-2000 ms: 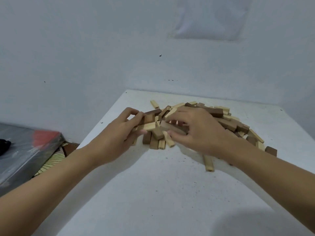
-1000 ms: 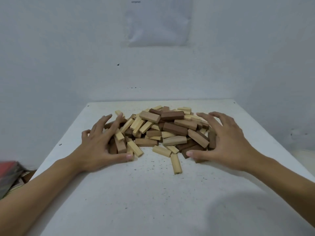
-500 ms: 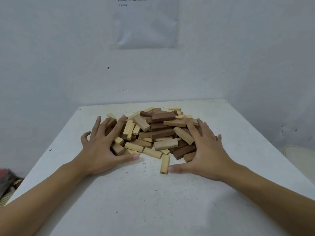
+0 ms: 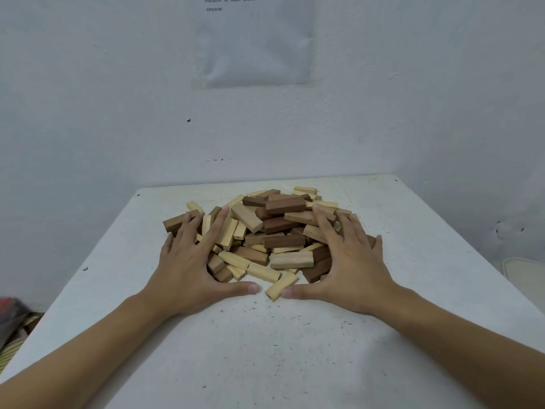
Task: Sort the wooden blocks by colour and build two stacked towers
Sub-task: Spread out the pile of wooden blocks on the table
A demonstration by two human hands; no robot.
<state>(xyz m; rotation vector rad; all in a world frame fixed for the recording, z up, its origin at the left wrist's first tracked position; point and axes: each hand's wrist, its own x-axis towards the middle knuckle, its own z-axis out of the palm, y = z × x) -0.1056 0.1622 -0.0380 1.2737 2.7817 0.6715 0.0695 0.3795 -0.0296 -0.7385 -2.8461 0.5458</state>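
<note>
Left of the pile: left hand point(image 4: 188, 261) spread, fingers straight and laid over the pile's left flank, thumb flat on the table point(image 4: 265, 349) along the pile's near edge. It holds nothing.

Centre: pile of wooden blocks point(image 4: 265, 234), pale and dark brown mixed, heaped loosely mid-table. No sorting visible, no tower begun. One pale block point(image 4: 281, 286) juts from the pile's near edge, between the two thumb tips.

Right of the pile: right hand point(image 4: 351, 261) also spread, fingers over the pile's right flank, thumb touching that pale block. Nothing pinched.

Step, as judged: corralling the heap, ahead of sorting. Next move likely calls for picking single blocks off the top and setting pale and dark apart on bare table either side of the pile.
</note>
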